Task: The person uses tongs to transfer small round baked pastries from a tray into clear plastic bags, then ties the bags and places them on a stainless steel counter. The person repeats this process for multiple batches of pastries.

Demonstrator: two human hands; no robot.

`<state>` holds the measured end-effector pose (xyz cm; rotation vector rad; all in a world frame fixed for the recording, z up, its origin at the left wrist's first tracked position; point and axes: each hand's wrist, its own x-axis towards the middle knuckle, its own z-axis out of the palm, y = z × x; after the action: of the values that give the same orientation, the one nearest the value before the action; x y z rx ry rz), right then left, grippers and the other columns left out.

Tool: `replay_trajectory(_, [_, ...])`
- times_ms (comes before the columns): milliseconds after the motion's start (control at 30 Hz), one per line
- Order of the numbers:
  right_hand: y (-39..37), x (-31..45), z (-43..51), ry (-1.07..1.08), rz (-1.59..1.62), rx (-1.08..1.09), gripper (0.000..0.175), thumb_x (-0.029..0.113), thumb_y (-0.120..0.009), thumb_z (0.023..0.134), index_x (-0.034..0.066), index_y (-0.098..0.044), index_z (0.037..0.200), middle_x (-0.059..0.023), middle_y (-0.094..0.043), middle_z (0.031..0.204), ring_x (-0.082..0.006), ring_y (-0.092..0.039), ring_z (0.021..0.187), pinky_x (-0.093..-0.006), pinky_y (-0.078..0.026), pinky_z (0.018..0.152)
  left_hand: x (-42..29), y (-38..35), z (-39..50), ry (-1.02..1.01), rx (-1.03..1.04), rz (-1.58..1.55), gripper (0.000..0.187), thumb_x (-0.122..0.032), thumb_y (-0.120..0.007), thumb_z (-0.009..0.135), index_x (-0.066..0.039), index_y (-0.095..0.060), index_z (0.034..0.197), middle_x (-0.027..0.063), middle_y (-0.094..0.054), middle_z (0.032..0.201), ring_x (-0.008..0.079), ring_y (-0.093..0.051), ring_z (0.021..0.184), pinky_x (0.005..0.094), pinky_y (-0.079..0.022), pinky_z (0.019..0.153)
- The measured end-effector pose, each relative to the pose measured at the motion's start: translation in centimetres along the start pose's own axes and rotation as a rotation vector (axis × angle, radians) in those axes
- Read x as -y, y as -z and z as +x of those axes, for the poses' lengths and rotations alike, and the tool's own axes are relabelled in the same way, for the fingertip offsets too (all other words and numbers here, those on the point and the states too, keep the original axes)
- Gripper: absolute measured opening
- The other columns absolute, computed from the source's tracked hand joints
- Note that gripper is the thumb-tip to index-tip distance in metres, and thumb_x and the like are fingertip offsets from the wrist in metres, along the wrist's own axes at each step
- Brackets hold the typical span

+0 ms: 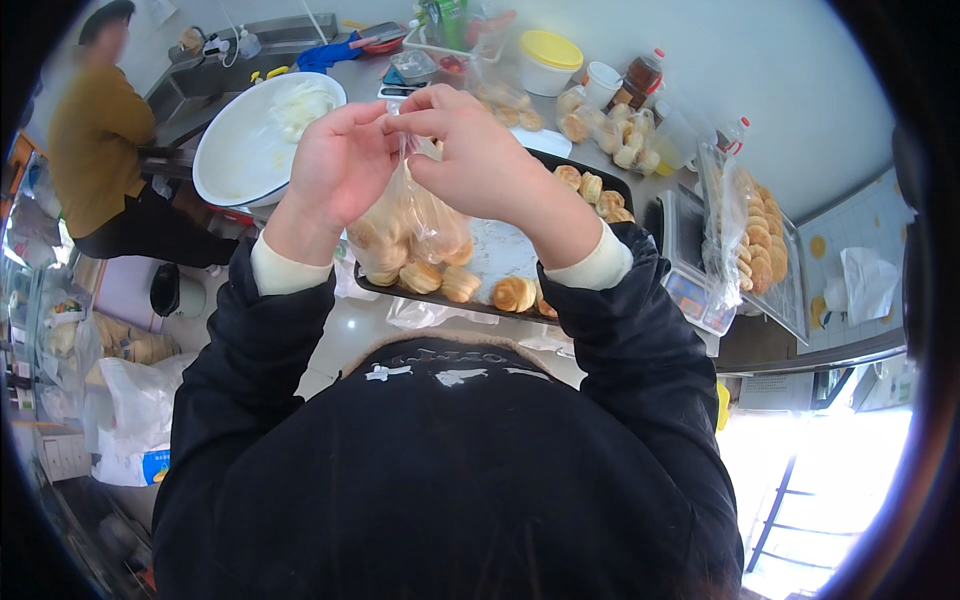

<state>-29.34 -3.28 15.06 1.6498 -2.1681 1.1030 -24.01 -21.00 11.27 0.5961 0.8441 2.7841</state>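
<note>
My left hand [341,161] and my right hand [461,142] meet at the gathered neck of a clear plastic bag [431,214]. The fingertips of both pinch the twisted film at the top. Round golden pastries show through the bag, which hangs over a dark baking tray [480,306]. More flaky pastries lie on the tray, some along its near edge [514,293] and others at its far right corner [592,187]. Pale crumbs cover the tray's middle. The bag and my hands hide part of the tray.
A large white basin [240,157] stands at the left, near a metal sink [199,94] and a person [101,142]. On the right are a scale [690,289] and a tray of round breads [761,240]. Bagged pastries [630,139], a yellow-lidded tub [550,64] and bottles line the back.
</note>
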Motion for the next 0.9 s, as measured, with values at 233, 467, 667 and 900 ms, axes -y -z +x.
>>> replay_trajectory(233, [-1.6, -0.6, -4.0, -0.344, 0.226, -0.048, 0.029, 0.01, -0.06, 0.08, 0.0077, -0.065, 0.108, -0.0096, -0.059, 0.113, -0.0197, -0.059, 0.096, -0.0288, -0.049, 0.08, -3.2, -4.1, -2.7, -0.182, -0.339, 0.086, 0.03, -0.015, -0.045, 0.089, 0.01, -0.054, 0.105, 0.0298, -0.04, 0.136, 0.0377, -0.039, 0.129, 0.038, -0.031, 0.106])
replay_trajectory(467, [-6.2, -1.2, -13.2, -0.673, 0.31, -0.042, 0.027, 0.009, -0.061, 0.082, 0.0039, -0.065, 0.108, -0.007, -0.063, 0.101, -0.0156, -0.061, 0.088, -0.0272, -0.05, 0.075, -7.9, -5.3, -8.9, -0.262, -0.252, 0.158, 0.074, -0.013, -0.049, 0.083, 0.017, -0.01, 0.139, 0.0294, -0.009, 0.15, 0.0385, -0.011, 0.141, 0.0446, -0.014, 0.115])
replay_trajectory(667, [-7.8, -0.6, -18.9, -0.978, 0.506, -0.046, 0.026, 0.009, -0.06, 0.084, 0.0001, -0.064, 0.109, -0.0088, -0.064, 0.096, -0.0139, -0.06, 0.084, -0.028, -0.05, 0.076, -12.4, -5.9, -17.3, -0.297, -0.354, 0.338, 0.092, -0.01, -0.059, 0.085, 0.01, 0.01, 0.142, 0.0227, 0.0, 0.153, 0.0298, -0.015, 0.142, 0.0416, -0.01, 0.117])
replay_trajectory(900, [-1.9, -6.4, -18.8, -1.027, 0.357, -0.118, 0.026, 0.011, -0.061, 0.084, 0.0003, -0.064, 0.107, -0.0094, -0.066, 0.091, -0.0153, -0.062, 0.081, -0.0274, -0.05, 0.073, -9.8, -5.4, -19.2, -0.204, -0.707, 0.593, 0.069, -0.021, -0.053, 0.092, 0.01, -0.016, 0.141, 0.0205, -0.031, 0.144, 0.0273, -0.042, 0.124, 0.0352, -0.042, 0.094])
